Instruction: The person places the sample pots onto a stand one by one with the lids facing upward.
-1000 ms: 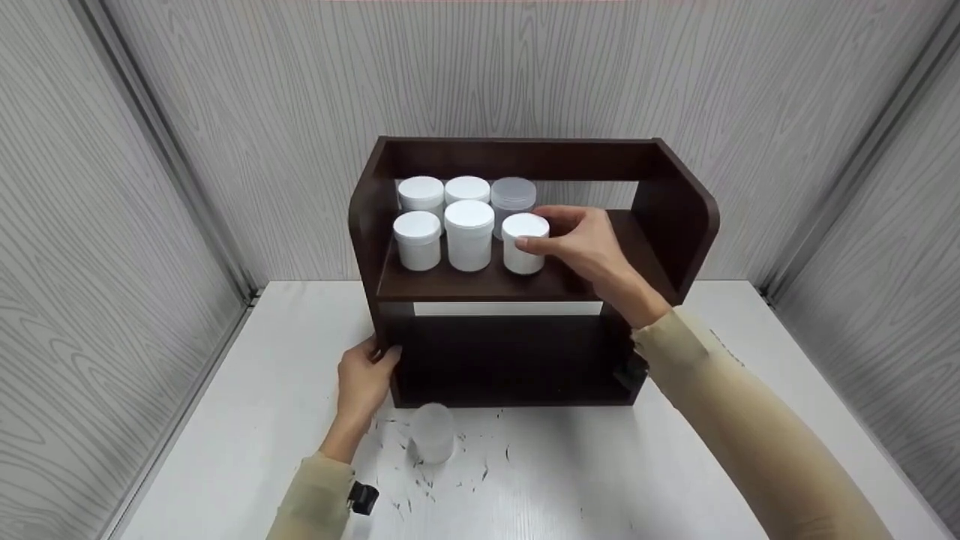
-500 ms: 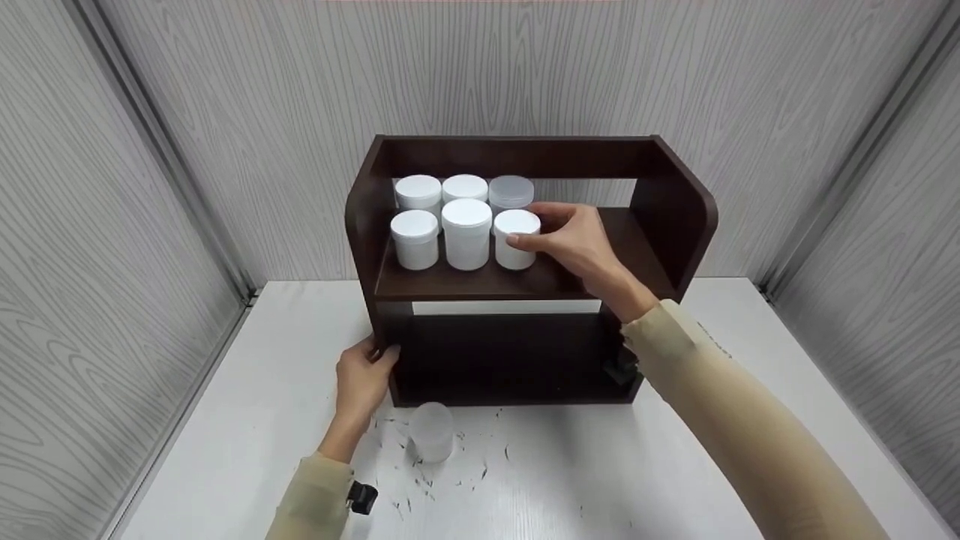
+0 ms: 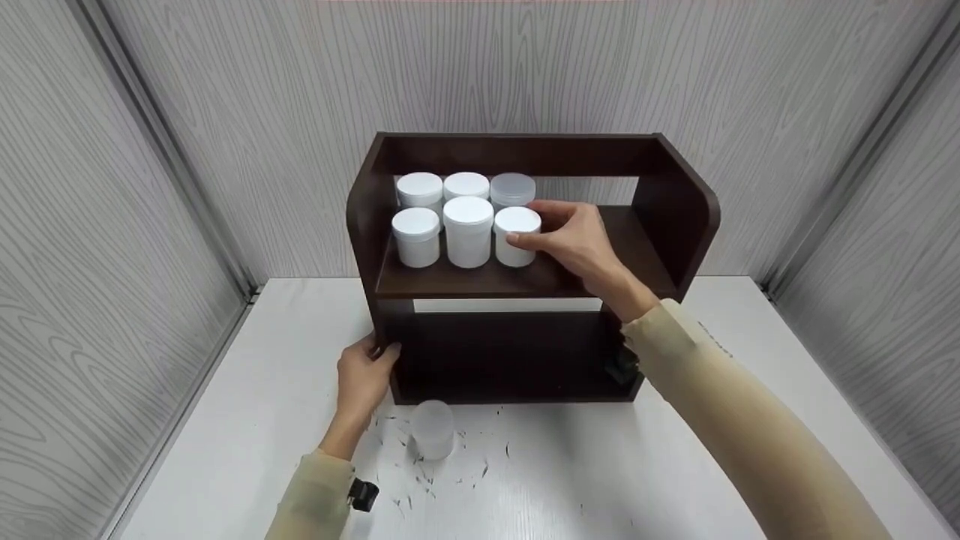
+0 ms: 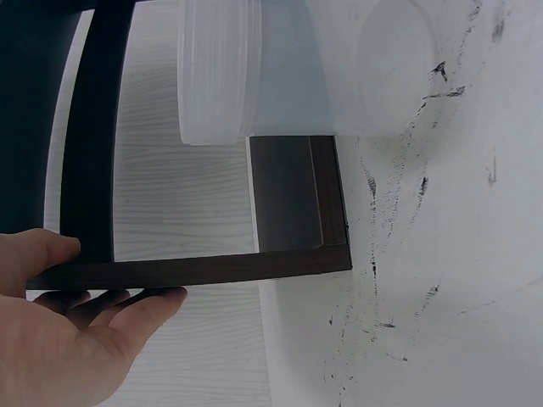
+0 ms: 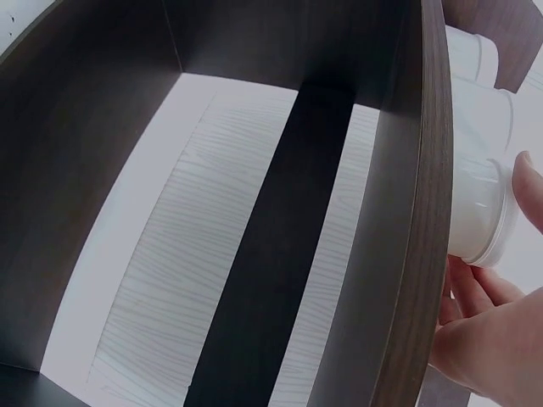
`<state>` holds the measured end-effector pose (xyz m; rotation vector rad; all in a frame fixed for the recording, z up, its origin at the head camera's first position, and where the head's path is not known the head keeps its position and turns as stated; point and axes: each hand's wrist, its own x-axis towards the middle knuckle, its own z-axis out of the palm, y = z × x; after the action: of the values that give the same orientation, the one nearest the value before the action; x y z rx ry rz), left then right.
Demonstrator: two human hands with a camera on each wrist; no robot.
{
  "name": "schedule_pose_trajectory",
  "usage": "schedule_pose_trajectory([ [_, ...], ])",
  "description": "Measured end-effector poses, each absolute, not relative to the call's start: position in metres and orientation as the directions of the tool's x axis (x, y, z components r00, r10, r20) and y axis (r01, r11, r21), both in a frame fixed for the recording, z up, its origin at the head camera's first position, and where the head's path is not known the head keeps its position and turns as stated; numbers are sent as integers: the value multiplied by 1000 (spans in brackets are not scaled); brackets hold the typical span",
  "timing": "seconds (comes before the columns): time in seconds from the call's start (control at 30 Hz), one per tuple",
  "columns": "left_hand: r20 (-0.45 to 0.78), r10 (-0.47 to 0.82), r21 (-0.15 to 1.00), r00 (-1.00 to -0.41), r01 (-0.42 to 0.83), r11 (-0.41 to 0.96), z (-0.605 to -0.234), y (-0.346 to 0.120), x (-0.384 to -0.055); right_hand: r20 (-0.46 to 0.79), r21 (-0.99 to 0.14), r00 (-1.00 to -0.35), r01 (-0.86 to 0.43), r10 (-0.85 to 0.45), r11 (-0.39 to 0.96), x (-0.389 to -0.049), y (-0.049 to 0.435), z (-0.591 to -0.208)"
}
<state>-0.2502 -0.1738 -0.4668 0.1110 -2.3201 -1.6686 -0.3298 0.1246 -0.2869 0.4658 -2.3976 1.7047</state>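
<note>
In the head view, a dark brown two-tier shelf (image 3: 517,283) stands on the white table. My right hand (image 3: 581,240) holds a white lidded jar (image 3: 516,238) on its upper tier, at the right end of the front row. Left of that jar are a taller white jar (image 3: 469,232) and a shorter one (image 3: 417,238). Behind them are two more white jars and a translucent jar (image 3: 513,189). My left hand (image 4: 76,331) grips the shelf's left side panel (image 4: 195,270), thumb inside and fingers outside. In the right wrist view, my right thumb and fingers are around the jar.
A translucent container (image 3: 433,430) stands on the table in front of the shelf's lower left corner, near my left wrist. Dark scuff marks (image 4: 422,186) run across the white table (image 3: 525,480) around it. Grey wood-patterned walls (image 3: 480,67) enclose the back and sides.
My right hand has moved slightly left with the white jar, bringing it closer to the taller jar. Over the last half second it stays there. My left hand keeps its place on the panel.
</note>
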Motion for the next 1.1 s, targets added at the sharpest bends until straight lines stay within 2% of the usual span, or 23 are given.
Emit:
schedule_pose_trajectory([
  [0.73, 183, -215, 941, -959, 107, 322, -468, -175, -250, 307, -866, -939, -344, -157, 363, -325, 126, -287],
  [1.1, 190, -223, 935, -956, 107, 339, -467, -174, -250, 301, -900, -946, -324, -121, 290, -314, 134, -288],
])
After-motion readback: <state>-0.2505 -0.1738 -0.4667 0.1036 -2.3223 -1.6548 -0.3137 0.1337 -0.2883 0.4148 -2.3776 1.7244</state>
